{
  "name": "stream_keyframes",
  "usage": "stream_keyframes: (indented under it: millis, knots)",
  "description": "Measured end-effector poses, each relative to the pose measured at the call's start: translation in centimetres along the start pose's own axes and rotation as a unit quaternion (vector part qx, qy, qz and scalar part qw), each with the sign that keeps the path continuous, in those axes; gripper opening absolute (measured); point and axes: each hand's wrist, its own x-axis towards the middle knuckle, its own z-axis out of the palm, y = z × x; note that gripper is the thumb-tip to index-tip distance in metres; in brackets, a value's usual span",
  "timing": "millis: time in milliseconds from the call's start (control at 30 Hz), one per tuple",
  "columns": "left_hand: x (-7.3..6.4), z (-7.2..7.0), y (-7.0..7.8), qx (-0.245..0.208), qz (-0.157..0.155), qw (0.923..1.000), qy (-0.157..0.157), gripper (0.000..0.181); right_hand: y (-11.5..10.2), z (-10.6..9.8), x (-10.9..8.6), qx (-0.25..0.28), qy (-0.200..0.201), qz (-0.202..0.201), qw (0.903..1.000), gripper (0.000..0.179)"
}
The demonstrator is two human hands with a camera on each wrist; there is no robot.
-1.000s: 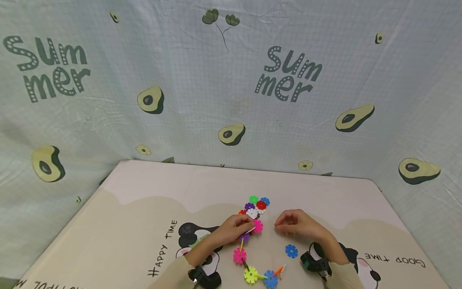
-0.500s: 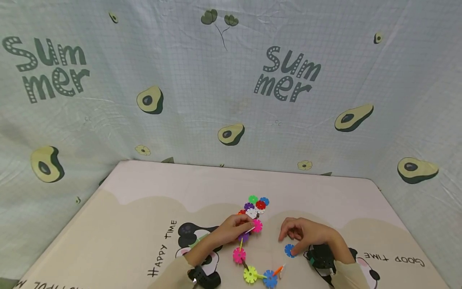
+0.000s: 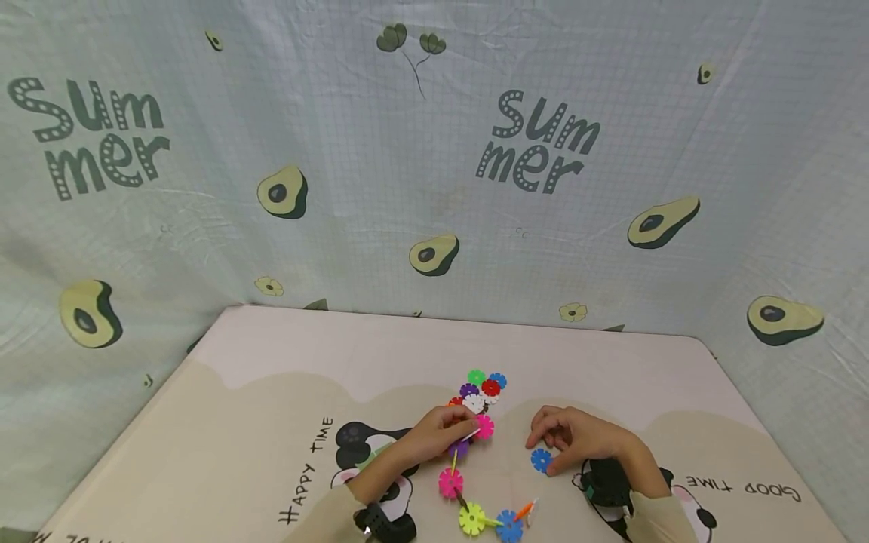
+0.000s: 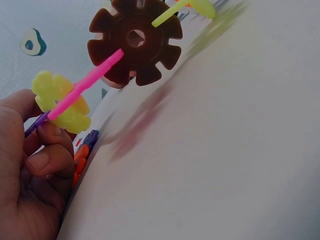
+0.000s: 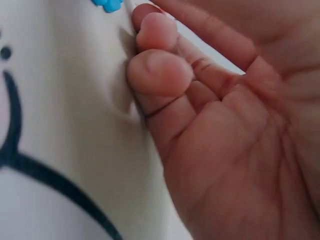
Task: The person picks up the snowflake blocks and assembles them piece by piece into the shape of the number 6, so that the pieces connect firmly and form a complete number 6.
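Note:
My left hand (image 3: 437, 435) pinches the upper end of a chain of interlocking snowflake discs, near a pink disc (image 3: 485, 427) and a purple disc (image 3: 459, 447). Lower links include another pink disc (image 3: 450, 483), a yellow disc (image 3: 471, 519) and a blue disc (image 3: 509, 526). In the left wrist view, a yellow disc (image 4: 70, 120) by the fingers joins an edge-on pink one and a brown disc (image 4: 135, 65). My right hand (image 3: 584, 437) holds a single blue disc (image 3: 541, 461) between thumb and forefinger, low over the table. The right wrist view shows only a bit of blue (image 5: 111, 5).
Beyond the left hand lies a cluster of more discs, among them a green disc (image 3: 477, 376), a red disc (image 3: 491, 388) and a white disc (image 3: 473, 403). The printed table cover (image 3: 237, 422) meets a hanging cloth (image 3: 353, 151) at the back.
My right hand has come down and towards me onto the loose blue disc, which has since shifted slightly away and left. The left hand and the chain keep their place.

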Motion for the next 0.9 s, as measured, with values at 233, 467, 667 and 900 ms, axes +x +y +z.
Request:
stream_keyframes:
  millis: [233, 467, 667, 900]
  knots:
    - [0.1, 0.0, 0.0, -0.009, -0.02, 0.9998, 0.003, 0.026, 0.1, 0.1, 0.1, -0.005, 0.004, -0.007, 1.0, 0.026]
    - [0.0, 0.1, -0.1, -0.016, -0.03, 0.9994, 0.005, 0.025, 0.0, 0.2, 0.4, 0.001, 0.015, 0.006, 0.9999, 0.024]
    - [-0.1, 0.1, 0.0, -0.017, -0.034, 0.9993, 0.009, 0.025, 0.2, 0.4, 0.5, 0.012, 0.027, 0.019, 0.9994, 0.018]
    - [0.0, 0.1, 0.1, -0.02, -0.034, 0.9992, 0.01, 0.026, 0.2, 0.9, 1.2, 0.004, 0.062, 0.006, 0.998, 0.011]
